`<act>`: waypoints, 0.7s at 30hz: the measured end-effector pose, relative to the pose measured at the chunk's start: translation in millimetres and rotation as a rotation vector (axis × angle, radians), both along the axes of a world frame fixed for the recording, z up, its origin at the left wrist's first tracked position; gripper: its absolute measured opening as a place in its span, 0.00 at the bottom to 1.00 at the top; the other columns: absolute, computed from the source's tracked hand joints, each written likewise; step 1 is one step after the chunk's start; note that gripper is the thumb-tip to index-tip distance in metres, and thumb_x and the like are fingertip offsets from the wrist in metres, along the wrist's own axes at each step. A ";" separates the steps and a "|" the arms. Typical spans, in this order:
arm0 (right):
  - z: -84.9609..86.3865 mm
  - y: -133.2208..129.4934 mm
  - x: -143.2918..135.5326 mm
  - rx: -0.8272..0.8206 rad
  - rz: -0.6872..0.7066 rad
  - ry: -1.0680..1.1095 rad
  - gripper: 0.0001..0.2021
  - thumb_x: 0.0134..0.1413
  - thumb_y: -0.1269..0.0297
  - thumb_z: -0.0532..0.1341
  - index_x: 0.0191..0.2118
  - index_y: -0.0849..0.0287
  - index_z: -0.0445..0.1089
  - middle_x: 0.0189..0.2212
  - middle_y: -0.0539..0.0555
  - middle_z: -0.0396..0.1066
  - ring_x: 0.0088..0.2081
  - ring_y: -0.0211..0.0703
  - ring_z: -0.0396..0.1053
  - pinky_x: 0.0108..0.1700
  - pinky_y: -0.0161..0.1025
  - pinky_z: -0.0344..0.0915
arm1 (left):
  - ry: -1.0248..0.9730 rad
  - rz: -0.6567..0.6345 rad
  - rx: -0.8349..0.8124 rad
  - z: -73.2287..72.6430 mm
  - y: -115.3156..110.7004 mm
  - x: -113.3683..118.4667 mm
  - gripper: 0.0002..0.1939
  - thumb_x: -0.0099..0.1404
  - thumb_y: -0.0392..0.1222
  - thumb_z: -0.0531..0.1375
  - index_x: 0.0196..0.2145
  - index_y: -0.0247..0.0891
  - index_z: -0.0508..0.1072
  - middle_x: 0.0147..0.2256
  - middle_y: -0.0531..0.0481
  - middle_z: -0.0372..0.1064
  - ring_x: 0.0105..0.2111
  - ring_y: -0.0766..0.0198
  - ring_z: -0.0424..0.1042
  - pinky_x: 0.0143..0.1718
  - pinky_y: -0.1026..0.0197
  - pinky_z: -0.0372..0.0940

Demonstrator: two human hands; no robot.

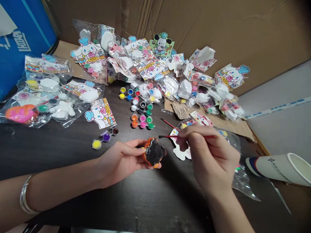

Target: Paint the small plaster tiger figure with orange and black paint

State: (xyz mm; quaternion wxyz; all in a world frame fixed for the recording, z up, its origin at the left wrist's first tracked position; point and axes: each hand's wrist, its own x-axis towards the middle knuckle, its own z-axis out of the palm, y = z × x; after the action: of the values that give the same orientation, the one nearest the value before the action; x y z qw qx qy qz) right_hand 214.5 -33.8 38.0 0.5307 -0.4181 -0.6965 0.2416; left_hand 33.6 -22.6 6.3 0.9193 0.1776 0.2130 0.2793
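Between the fingers and thumb of my left hand (123,158) is a small painted figurine (154,151), orange around its edge and black across the face turned to me. My right hand (211,155) pinches a thin red paintbrush (167,136). Its dark bristle tip points left, just above and to the right of the figurine, apart from it. Beyond my hands stand open paint pots (143,118) in orange, pink, green, black, white and other colours. Left of these are a few more pots, with yellow, purple (106,137) and dark brown paint.
Clear bags with white figurines and printed cards (155,69) are heaped along the back by a cardboard wall (194,26). More bags (48,106) lie at the left, one holding an orange and pink piece. A paper cup (277,168) lies on its side at the right.
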 end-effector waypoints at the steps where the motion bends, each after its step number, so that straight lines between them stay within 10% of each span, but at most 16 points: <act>1: -0.1 0.4 0.2 -0.021 0.026 0.004 0.09 0.63 0.71 0.54 0.32 0.56 0.69 0.25 0.48 0.67 0.24 0.33 0.63 0.23 0.32 0.59 | -0.004 -0.005 0.004 0.1 -0.1 -0.1 0.15 0.56 0.34 0.59 0.43 0.32 0.71 0.40 0.44 0.72 0.45 0.57 0.68 0.51 0.54 0.57; 21: 1.0 -1.8 5.1 -0.027 -0.025 -0.092 0.09 0.62 0.72 0.56 0.31 0.57 0.70 0.24 0.48 0.67 0.24 0.33 0.63 0.24 0.33 0.59 | -0.025 0.015 -0.039 2.2 -0.3 0.8 0.15 0.55 0.33 0.59 0.42 0.28 0.73 0.40 0.41 0.74 0.44 0.56 0.69 0.49 0.55 0.59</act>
State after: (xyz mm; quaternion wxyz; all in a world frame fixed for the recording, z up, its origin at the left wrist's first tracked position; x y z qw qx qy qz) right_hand 219.6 -35.6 39.0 0.4954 -0.4446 -0.7116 0.2248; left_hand 34.4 -23.0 8.5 0.9230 0.1544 0.2085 0.2843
